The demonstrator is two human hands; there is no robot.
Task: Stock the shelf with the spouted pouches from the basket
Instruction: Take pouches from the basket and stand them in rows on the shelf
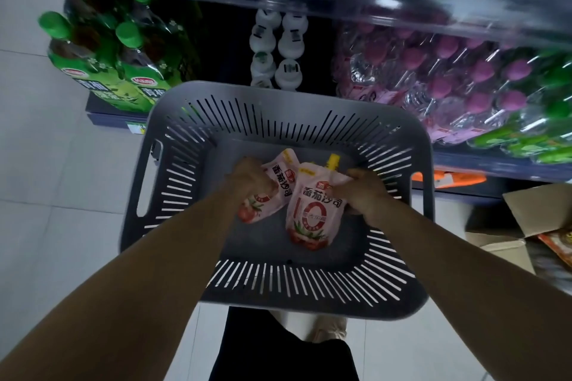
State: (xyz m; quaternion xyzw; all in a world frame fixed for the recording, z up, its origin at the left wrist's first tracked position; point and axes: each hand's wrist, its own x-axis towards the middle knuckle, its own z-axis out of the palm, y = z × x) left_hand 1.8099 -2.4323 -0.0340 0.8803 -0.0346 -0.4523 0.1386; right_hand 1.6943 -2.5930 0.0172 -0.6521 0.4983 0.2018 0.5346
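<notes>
Both forearms reach into grey basket (280,120), left hand (252,178) and right hand (366,192) each grasping a pouch (312,213): probably soft, light, slippery film, safest held near yellow spout (333,161)

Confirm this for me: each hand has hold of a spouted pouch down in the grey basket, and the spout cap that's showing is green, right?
Not quite. The head view shows the visible spout cap is yellow, not green. The rest holds: the left hand and the right hand each have a grip on a spouted pouch, left pouch and right pouch, down in the grey basket.
</notes>
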